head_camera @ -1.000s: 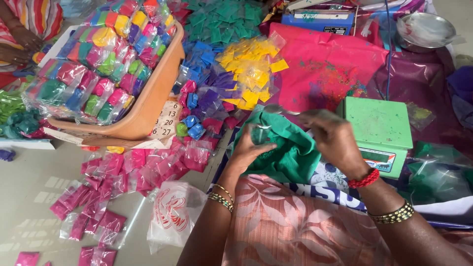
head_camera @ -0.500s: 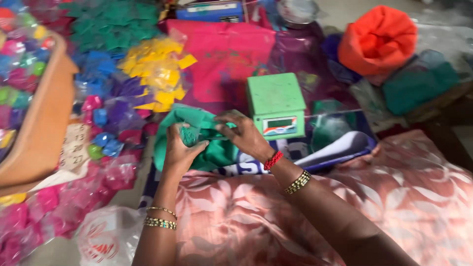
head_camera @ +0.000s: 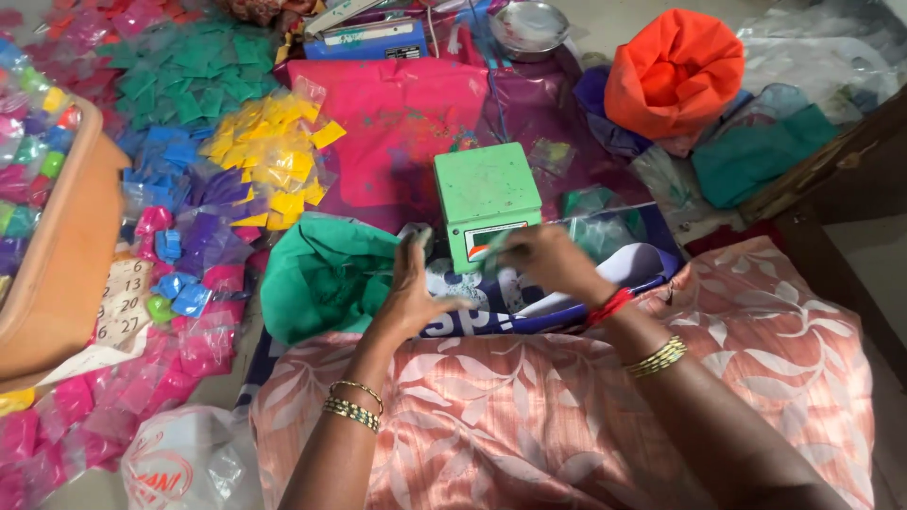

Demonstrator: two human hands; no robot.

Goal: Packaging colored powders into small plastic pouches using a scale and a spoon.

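Orange bag — yellow packets.

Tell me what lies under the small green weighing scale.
The small green weighing scale rests on a pink sheet dusted with coloured powder; the patch directly beneath is covered.

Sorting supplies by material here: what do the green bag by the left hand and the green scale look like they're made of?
Green bag: seemingly thin plastic film, crumpled, faintly shiny folds. Green scale: probably hard moulded plastic, matte, powder-stained flat top.
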